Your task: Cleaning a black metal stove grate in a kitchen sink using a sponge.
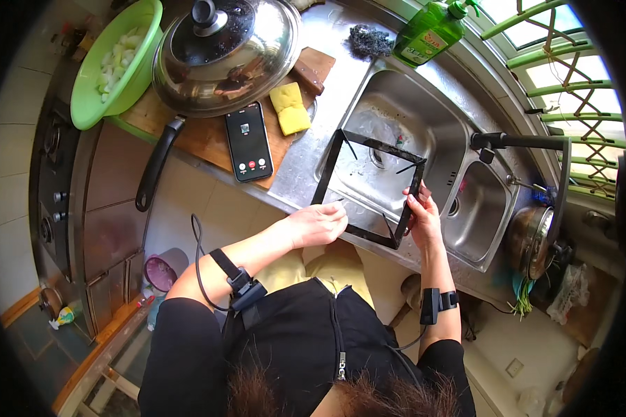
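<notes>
A square black metal frame (380,142), with prongs pointing inward at its corners like a gas-stove pan support, is held tilted over the near rim of the large steel sink basin (396,94). My right hand (425,219) grips its right bar, thumb on top; a small brownish piece (425,192) shows by the fingertips. Closed at the near left corner, my left hand (321,224) hides that corner, and a dark prong tip pokes out above its fingers. Water or suds and some scraps lie in the basin below.
Left of the sink, a wooden board (203,140) carries a lidded pan (224,62), a phone (249,143) and a yellow sponge (290,108). A green bowl (115,68) holds cut vegetables. Behind are a black scourer (369,41) and green soap bottle (430,36). A black faucet (521,142) overhangs the smaller basin.
</notes>
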`<state>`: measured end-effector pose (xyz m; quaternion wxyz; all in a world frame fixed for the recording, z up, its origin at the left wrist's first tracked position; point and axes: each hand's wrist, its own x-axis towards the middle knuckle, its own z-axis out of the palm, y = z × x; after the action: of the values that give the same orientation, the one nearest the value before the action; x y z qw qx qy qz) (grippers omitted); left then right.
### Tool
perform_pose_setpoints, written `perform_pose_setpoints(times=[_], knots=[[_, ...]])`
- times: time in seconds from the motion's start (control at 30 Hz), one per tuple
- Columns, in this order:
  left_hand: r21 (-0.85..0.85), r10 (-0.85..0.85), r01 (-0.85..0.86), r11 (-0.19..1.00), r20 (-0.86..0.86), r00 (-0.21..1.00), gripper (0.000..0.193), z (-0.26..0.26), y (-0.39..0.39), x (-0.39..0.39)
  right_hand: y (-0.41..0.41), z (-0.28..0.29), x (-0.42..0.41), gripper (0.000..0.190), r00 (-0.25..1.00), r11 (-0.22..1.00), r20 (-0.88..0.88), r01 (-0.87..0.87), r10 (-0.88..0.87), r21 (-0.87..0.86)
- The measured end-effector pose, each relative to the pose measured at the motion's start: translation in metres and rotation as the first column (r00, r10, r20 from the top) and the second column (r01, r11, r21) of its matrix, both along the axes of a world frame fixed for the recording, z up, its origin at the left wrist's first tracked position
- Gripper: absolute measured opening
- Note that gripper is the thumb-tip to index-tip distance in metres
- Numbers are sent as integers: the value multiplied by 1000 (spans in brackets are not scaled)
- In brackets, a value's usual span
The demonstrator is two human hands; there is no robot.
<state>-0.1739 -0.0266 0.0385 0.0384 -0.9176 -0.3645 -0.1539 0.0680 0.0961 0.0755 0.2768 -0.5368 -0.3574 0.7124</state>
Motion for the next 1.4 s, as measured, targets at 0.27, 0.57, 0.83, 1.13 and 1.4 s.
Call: perform_pose_setpoints(times=[0.27,0.57,0.83,1.13,1.4], knots=[[-17,20,-22,1000,-82,996,15,1,2,-17,1,-11,-12,33,999,997,8,-50,50,-63],[-217,9,13,976,100,995,31,12,8,-35,4,-36,-31,45,885,973,427,-226,186,44],[-184,364,-315,931,529,766,40,21,11,-30,7,-33,-28,28,858,963,458,-268,234,11],[-642,708,-303,704,605,364,23,-13,4,-31,42,36,14,40,997,997,-5,72,-72,-20],[-645,687,-263,718,593,420,23,-14,12,-32,81,-24,60,47,635,916,759,-377,146,140]])
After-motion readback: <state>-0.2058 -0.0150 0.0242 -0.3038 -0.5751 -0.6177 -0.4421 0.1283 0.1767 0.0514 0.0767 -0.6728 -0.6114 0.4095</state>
